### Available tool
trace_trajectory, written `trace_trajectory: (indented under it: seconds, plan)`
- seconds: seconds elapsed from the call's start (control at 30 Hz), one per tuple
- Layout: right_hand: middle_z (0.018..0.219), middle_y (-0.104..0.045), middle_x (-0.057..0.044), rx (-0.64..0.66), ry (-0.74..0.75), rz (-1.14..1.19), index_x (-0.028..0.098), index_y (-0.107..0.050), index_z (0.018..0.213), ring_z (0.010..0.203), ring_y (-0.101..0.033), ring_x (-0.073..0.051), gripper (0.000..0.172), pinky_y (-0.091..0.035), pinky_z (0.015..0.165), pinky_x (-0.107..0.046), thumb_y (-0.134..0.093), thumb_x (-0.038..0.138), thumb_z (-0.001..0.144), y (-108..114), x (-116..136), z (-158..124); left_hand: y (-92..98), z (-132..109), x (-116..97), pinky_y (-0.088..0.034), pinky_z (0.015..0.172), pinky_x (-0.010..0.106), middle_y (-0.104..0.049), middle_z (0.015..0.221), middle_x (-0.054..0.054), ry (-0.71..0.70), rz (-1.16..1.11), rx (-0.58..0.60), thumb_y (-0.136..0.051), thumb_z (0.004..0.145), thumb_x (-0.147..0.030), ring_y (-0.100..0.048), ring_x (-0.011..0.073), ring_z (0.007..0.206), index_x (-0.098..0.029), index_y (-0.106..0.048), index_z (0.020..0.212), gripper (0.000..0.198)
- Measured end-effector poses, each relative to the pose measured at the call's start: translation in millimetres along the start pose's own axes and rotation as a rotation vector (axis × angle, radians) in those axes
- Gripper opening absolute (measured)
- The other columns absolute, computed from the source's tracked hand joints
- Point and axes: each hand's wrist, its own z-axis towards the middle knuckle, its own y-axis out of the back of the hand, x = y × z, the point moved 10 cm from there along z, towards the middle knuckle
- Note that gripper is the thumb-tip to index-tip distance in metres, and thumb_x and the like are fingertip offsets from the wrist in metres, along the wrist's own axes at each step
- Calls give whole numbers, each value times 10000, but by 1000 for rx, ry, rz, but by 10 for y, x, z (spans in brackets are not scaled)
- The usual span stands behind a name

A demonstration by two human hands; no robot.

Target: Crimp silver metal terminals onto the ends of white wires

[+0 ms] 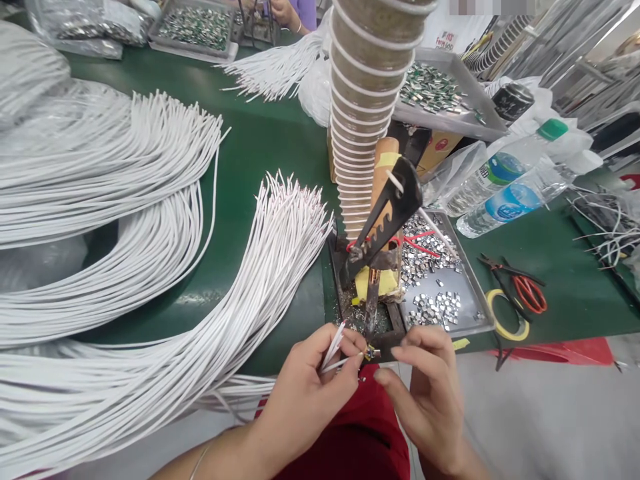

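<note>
My left hand (320,373) is closed around a few white cables (332,348), their ends poking up past my fingers. One cable reaches to a small metal connector (373,353) at my left fingertips, just below the tip of a soldering iron (371,303). Whether the tip touches the connector I cannot tell. Just right of the connector, my right hand (430,387) has its thumb and fingers apart with nothing visible between them. The iron points down, fixed in a black notched bracket (385,217) with a wooden handle (384,170) behind it.
A thick bundle of white cables (280,233) lies left, with more coils (125,160) beyond. A ribbed hose (370,87) rises behind the iron. Right are a tray (473,293) of metal connectors, pliers (513,283), a yellow tape roll (520,330) and water bottles (510,207). Another person's hand (284,12) shows at the back.
</note>
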Motion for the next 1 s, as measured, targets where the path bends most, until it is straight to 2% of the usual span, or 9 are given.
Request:
trace_trajectory:
  seconds: [0.13, 0.23, 0.33, 0.43, 0.53, 0.6, 0.77, 0.87, 1.0]
  plan:
    - [942, -548, -8, 88, -23, 11, 267, -699, 1118, 830, -570, -170, 217, -533, 765, -331, -671, 101, 982, -50, 8, 52, -67, -16, 26, -529, 751, 262, -700, 840, 6, -1, 94, 42, -629, 926, -210, -609, 166, 768, -212, -597, 790, 141]
    - [916, -572, -6, 167, -32, 36, 266, -715, 1092, 813, -593, -167, 164, -544, 717, -309, -688, 145, 984, -150, 33, 93, -142, -37, 49, -502, 714, 247, -659, 815, -17, -39, 196, 95, -598, 919, -141, -574, 157, 741, -214, -605, 804, 136]
    - [909, -599, -9, 209, -49, 56, 255, -713, 1063, 811, -613, -165, 131, -553, 687, -290, -686, 155, 982, -220, 45, 111, -183, -64, 15, -513, 757, 245, -649, 883, -6, -136, 269, 127, -577, 894, -60, -598, 163, 799, -218, -604, 805, 183]
    - [881, -601, -6, 199, -67, 37, 243, -692, 988, 786, -609, -161, 102, -545, 662, -285, -665, 144, 978, -203, 40, 122, -163, -89, -25, -540, 837, 256, -666, 988, 26, -191, 287, 136, -567, 952, -74, -647, 177, 897, -221, -632, 855, 188]
    - [881, -607, -11, 197, -76, 14, 236, -675, 959, 794, -605, -167, 94, -543, 668, -292, -659, 145, 976, -156, 28, 133, -113, -101, -38, -542, 926, 262, -672, 1065, 46, -189, 299, 138, -528, 1028, -116, -678, 182, 991, -223, -695, 959, 209]
    - [873, -621, -7, 206, -58, 28, 232, -674, 961, 794, -601, -163, 103, -547, 695, -299, -667, 130, 973, -137, 35, 139, -82, -103, -38, -538, 946, 257, -669, 1063, 47, -183, 307, 134, -523, 1041, -129, -685, 186, 1015, -224, -718, 957, 232]
    - [826, -653, 4, 236, -4, 158, 237, -711, 984, 756, -579, -155, 119, -527, 678, -299, -687, 121, 964, -181, 69, 116, -131, -113, 14, -538, 920, 239, -659, 1028, 45, -139, 264, 216, -589, 1015, -151, -691, 192, 1003, -217, -769, 874, 237]
    - [823, -662, 1, 267, 3, 228, 247, -726, 993, 765, -585, -164, 105, -536, 685, -311, -682, 154, 972, -233, 94, 82, -189, -124, 29, -542, 879, 241, -650, 987, 46, -124, 244, 275, -565, 1021, -154, -682, 191, 955, -209, -764, 861, 261]
    - [894, -656, -13, 264, -20, 128, 271, -752, 1045, 812, -626, -170, 160, -560, 723, -320, -647, 161, 998, -128, -18, 97, -180, -111, 36, -540, 829, 259, -627, 921, 37, -110, 258, 254, -547, 1037, -186, -650, 196, 881, -210, -747, 856, 271]
